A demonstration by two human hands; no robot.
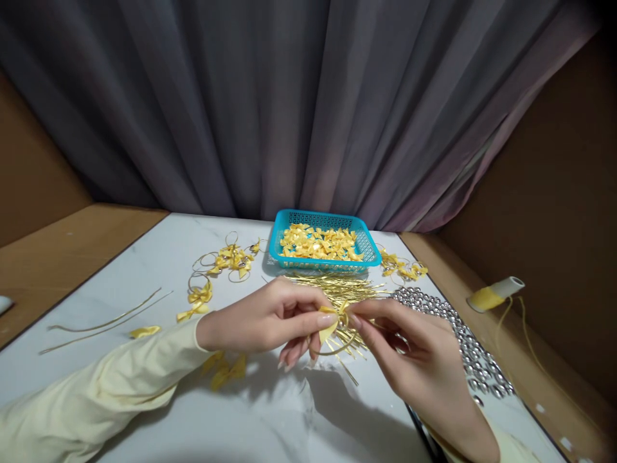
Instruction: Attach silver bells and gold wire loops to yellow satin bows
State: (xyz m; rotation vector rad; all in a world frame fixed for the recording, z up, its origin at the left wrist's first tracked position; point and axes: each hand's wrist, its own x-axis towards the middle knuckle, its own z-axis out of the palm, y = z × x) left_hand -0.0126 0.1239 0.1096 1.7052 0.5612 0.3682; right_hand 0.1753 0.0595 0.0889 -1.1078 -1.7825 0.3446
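Above the middle of the white table, my left hand (284,318) pinches a yellow ribbon bow (328,331) between thumb and fingers. A loop of gold cord (337,351) hangs from the bow, curving between my two hands. My right hand (409,350) has its thumb and index finger closed on the right side of the same bow, where the cord meets it; the exact grip point is partly hidden by the fingertips. Just behind and under my hands lies a pile of gold cord pieces (354,289).
A blue basket (328,263) of yellow bows stands at the back. Bows with cord loops lie left (234,260) and right (405,267) of it. Silver beads (463,334) spread at right, near a spool with yellow cord (489,297). Two loose cords (106,326) lie at left.
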